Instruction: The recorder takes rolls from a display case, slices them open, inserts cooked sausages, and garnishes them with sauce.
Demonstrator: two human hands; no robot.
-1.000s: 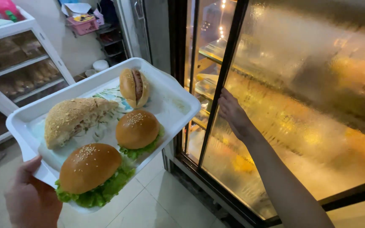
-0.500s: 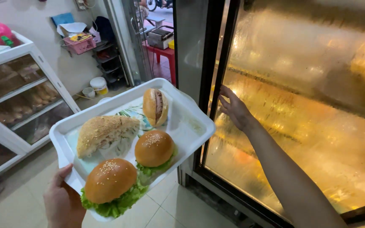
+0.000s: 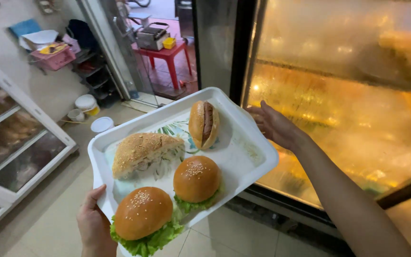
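Note:
My left hand (image 3: pixel 94 224) grips the near corner of a white plastic tray (image 3: pixel 246 154) and holds it up level. On the tray lie two sesame burgers with lettuce (image 3: pixel 143 213) (image 3: pixel 197 179), a long sesame sandwich (image 3: pixel 141 151) and a hot dog in a bun (image 3: pixel 204 123). My right hand (image 3: pixel 273 124) reaches out past the tray's far right edge, fingers apart and holding nothing, close to the fogged glass door (image 3: pixel 353 95) of a lit warming cabinet.
A white shelved display case (image 3: pixel 10 143) stands at the left. Behind are a pink basket (image 3: pixel 53 57), white tubs (image 3: pixel 85 103) on the tiled floor, and a red table (image 3: pixel 167 54) with a metal appliance outside a doorway.
The view has swung left and back from the cabinet. My right hand has come off the dark door frame edge and now hovers in front of the glass. The tray stays held level.

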